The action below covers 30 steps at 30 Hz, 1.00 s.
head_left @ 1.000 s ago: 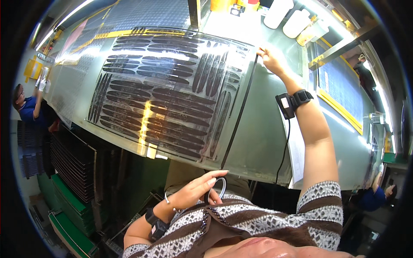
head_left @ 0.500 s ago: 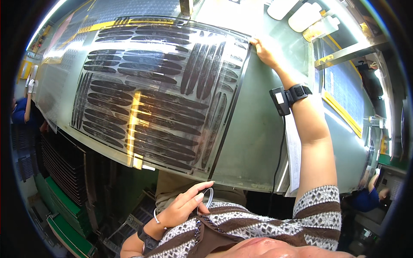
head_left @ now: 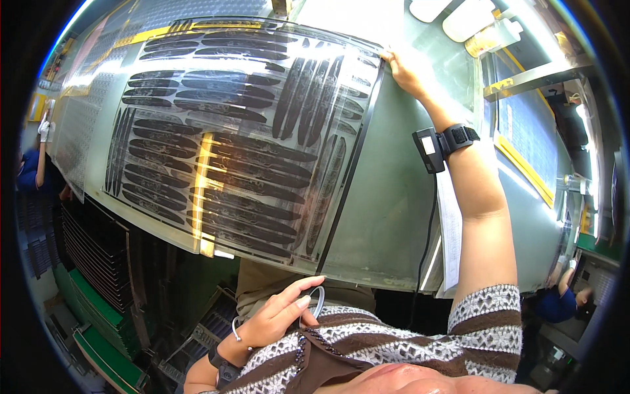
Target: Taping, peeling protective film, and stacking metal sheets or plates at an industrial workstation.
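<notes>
A large clear film sheet (head_left: 262, 121) printed with dark, long leaf-like shapes lies over the greenish glass-topped table (head_left: 374, 190). At its far right corner, my right hand (head_left: 408, 73) is closed on the edge, the arm stretched out. A black strap with a small box-shaped device (head_left: 430, 150) sits on my right wrist, and a cable hangs from it. My left hand (head_left: 279, 315) is held before my body, below the table's near edge and apart from the sheet. Its fingers are closed around a pale, thin loop (head_left: 319, 302), whose kind I cannot make out.
White bottles (head_left: 469, 20) stand at the far right, by a metal frame bar (head_left: 538, 77). Papers (head_left: 448, 230) hang right of the cable. Stacked dark trays (head_left: 95, 253) stand lower left. A co-worker's gloved hand (head_left: 44, 128) shows at far left, another co-worker (head_left: 561, 302) at right.
The film sheet appears slightly farther left and up in the picture, with the view itself shifting a little. Both hands keep nearly the same places and grips.
</notes>
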{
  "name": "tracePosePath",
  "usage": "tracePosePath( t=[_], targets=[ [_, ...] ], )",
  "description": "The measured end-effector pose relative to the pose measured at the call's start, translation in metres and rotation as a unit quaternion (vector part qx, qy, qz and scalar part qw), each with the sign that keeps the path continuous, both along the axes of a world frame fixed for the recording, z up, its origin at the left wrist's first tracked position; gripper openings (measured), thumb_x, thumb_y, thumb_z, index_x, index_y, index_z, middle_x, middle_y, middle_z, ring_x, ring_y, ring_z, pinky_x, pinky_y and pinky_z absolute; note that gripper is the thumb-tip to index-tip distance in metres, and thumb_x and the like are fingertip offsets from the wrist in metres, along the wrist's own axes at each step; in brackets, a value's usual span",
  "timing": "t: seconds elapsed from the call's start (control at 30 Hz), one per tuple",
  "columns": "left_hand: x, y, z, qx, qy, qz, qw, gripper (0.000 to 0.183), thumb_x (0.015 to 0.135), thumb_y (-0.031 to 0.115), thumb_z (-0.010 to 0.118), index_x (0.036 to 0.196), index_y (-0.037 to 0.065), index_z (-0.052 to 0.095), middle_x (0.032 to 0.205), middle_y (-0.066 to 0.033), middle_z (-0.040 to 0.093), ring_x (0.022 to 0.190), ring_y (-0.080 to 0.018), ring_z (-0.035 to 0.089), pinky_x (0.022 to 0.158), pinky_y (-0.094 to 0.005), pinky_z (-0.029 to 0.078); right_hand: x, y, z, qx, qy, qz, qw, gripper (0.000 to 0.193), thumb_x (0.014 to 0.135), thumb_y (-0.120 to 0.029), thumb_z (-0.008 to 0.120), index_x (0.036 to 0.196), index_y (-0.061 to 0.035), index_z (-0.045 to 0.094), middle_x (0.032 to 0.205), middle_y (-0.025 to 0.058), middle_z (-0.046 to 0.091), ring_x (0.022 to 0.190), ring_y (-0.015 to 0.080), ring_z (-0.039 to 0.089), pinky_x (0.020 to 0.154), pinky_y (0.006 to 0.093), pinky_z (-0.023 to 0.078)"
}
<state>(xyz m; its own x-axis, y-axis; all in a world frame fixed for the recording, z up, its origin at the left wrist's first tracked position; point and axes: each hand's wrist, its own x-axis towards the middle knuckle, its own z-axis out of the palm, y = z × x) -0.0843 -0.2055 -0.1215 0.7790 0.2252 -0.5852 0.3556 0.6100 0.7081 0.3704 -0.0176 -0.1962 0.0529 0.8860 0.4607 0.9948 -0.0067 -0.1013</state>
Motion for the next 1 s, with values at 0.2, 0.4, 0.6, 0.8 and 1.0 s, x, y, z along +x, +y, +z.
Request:
tracePosePath(
  t=[0.2, 0.4, 0.6, 0.8, 1.0],
  targets=[
    [0.001, 0.005, 0.004, -0.002, 0.0, -0.02, 1.0, 0.048, 0.104, 0.019, 0.038, 0.147, -0.001, 0.031, 0.093, -0.0098, 0.064, 0.085, -0.0126, 0.063, 0.084, -0.0264, 0.05, 0.007, 0.001, -0.005, 0.018, -0.021, 0.026, 0.999, 0.031, 0.094, -0.017, 0.054, 0.12, -0.0014, 0.059, 0.109, 0.0161, 0.068, 0.1, 0.0331, 0.066, 0.086, 0.0395, 0.053],
    [-0.001, 0.004, 0.003, 0.003, -0.004, -0.017, 1.0, 0.048, 0.104, 0.018, 0.039, 0.147, -0.001, 0.031, 0.093, -0.0095, 0.064, 0.086, -0.0122, 0.062, 0.084, -0.0262, 0.05, 0.007, 0.002, -0.005, 0.025, -0.029, 0.013, 0.999, 0.031, 0.093, -0.017, 0.056, 0.12, -0.0009, 0.058, 0.108, 0.0176, 0.068, 0.098, 0.0342, 0.066, 0.085, 0.0399, 0.054],
    [-0.004, -0.001, -0.001, 0.008, -0.005, 0.009, 1.0, 0.047, 0.104, 0.019, 0.041, 0.147, 0.003, 0.033, 0.079, -0.0068, 0.068, 0.077, -0.0106, 0.06, 0.077, -0.0264, 0.049, 0.002, -0.002, -0.004, 0.024, -0.017, -0.001, 1.0, 0.031, 0.094, -0.021, 0.056, 0.119, -0.0028, 0.058, 0.106, 0.0194, 0.067, 0.096, 0.0354, 0.066, 0.083, 0.0413, 0.053],
    [-0.001, 0.003, 0.0, -0.032, -0.006, 0.005, 0.999, 0.047, 0.103, 0.019, 0.042, 0.147, 0.004, 0.033, 0.082, -0.0077, 0.068, 0.08, -0.0117, 0.062, 0.08, -0.0272, 0.049, 0.022, 0.005, -0.01, 0.033, 0.031, -0.002, 0.999, 0.033, 0.092, -0.032, 0.063, 0.111, -0.0053, 0.057, 0.099, 0.0175, 0.067, 0.094, 0.0365, 0.065, 0.082, 0.0426, 0.051],
    [0.0, 0.002, 0.002, 0.003, -0.016, 0.015, 1.0, 0.045, 0.103, 0.022, 0.041, 0.145, 0.005, 0.037, 0.08, -0.0083, 0.068, 0.08, -0.013, 0.063, 0.077, -0.0282, 0.049, 0.016, 0.009, -0.002, 0.011, 0.095, 0.086, 0.992, 0.026, 0.094, -0.019, 0.052, 0.11, -0.0028, 0.064, 0.106, 0.0204, 0.066, 0.097, 0.0358, 0.063, 0.086, 0.041, 0.049]
  ],
)
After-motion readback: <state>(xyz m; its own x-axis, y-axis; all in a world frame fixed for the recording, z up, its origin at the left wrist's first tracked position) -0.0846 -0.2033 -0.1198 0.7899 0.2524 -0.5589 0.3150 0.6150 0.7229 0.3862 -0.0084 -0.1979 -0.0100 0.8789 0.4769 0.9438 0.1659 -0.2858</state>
